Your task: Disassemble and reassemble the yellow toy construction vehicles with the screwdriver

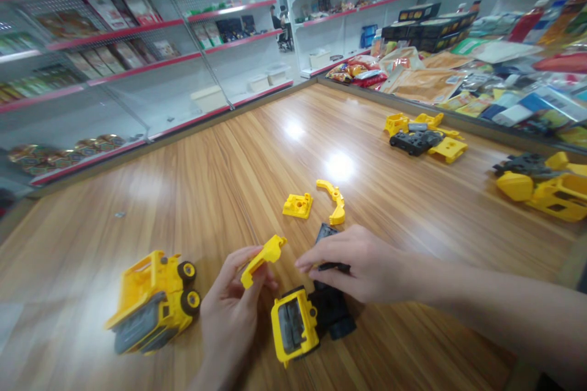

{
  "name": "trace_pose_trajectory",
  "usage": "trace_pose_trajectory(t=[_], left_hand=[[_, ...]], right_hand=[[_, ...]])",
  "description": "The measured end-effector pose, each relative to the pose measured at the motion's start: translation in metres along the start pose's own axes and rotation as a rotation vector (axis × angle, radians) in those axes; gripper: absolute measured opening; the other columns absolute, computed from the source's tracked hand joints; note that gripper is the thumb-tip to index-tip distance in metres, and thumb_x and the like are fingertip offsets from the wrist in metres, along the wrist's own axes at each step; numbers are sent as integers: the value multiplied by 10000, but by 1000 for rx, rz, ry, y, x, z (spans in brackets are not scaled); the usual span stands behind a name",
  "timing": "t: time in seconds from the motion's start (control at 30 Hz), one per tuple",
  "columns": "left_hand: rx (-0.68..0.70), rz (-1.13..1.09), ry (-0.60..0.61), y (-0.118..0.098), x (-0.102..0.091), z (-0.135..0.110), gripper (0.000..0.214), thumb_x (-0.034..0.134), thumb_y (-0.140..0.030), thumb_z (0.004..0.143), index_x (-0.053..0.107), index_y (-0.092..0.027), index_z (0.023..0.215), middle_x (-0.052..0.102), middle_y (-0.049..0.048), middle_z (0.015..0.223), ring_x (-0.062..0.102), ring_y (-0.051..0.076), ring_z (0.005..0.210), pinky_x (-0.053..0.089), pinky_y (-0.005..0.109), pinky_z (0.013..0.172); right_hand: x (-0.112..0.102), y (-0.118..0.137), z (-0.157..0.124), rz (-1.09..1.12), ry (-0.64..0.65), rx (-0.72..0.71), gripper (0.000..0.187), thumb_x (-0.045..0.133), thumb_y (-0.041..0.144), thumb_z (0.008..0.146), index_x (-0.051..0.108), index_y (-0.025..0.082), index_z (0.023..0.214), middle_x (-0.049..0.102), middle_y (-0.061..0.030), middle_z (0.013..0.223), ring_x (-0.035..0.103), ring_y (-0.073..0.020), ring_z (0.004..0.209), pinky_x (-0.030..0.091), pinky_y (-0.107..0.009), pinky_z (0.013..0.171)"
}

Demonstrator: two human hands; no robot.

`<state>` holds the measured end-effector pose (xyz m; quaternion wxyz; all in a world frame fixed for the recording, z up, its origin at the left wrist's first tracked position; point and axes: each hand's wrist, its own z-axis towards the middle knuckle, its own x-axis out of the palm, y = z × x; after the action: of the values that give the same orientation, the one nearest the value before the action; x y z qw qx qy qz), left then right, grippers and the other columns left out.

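My left hand (pixel 232 311) pinches a yellow plastic toy-truck part (pixel 263 259), long with a notched upper end, raised above the table. My right hand (pixel 367 263) is closed on a slim black piece (pixel 335 267), mostly hidden by the fingers, so its kind is unclear. Below and beside that hand lies a toy truck's black chassis (pixel 334 314), joined to a yellow cab (pixel 296 327) with grey windows. Just beyond the hands are a square yellow plate (pixel 298 205) with a hole and a curved yellow digger arm (pixel 337 200).
A yellow toy dump truck (pixel 156 299) rests on its side left of my left hand. More toy vehicle parts (pixel 424 137) lie at the far right, with another yellow toy (pixel 545 189) nearer. Packaged goods (pixel 426 82) border the wooden table (pixel 220 177); shelves (pixel 110 30) stand behind.
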<state>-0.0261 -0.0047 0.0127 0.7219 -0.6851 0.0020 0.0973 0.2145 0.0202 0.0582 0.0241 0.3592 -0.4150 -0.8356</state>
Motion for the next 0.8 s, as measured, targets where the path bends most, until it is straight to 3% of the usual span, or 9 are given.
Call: trace_pose_trajectory(t=[0.1,0.2,0.47,0.63,0.8], left_hand=[[34,-40,-2,1,-3,-6,285,695,-310,819,678,-169,1067,718,55,889,678,164,688,566,267,664],[51,-31,50,1,-6,-12,211,702,-302,809,727,-151,954,737,82,913,698,209,773,574,273,683],[177,-45,317,-8,-7,-6,201,629,-245,863,747,-193,1018,676,100,1010,651,230,927,555,295,775],[326,-69,367,-10,-4,-4,248,652,-224,848,727,-239,1083,555,104,1155,573,249,1082,531,328,864],[345,-72,412,-6,-6,-4,277,651,-192,846,714,-266,1105,524,106,1177,537,276,1138,508,399,917]], right_hand=[[0,-2,3,-30,-66,-9,300,612,197,901,630,138,1195,706,-83,1021,659,-158,913,498,-269,851],[3,-4,3,-18,-23,-20,363,616,244,913,601,136,1259,670,-104,1083,633,-177,988,487,-295,897],[7,-3,0,160,82,-14,393,628,397,902,658,101,1158,696,-110,1001,655,-178,891,492,-263,821],[3,4,3,369,114,49,411,623,411,902,649,106,1176,709,-76,942,656,-150,819,486,-225,744],[-1,13,4,469,153,201,369,642,379,889,638,142,1171,698,-24,928,630,-112,773,478,-197,709]])
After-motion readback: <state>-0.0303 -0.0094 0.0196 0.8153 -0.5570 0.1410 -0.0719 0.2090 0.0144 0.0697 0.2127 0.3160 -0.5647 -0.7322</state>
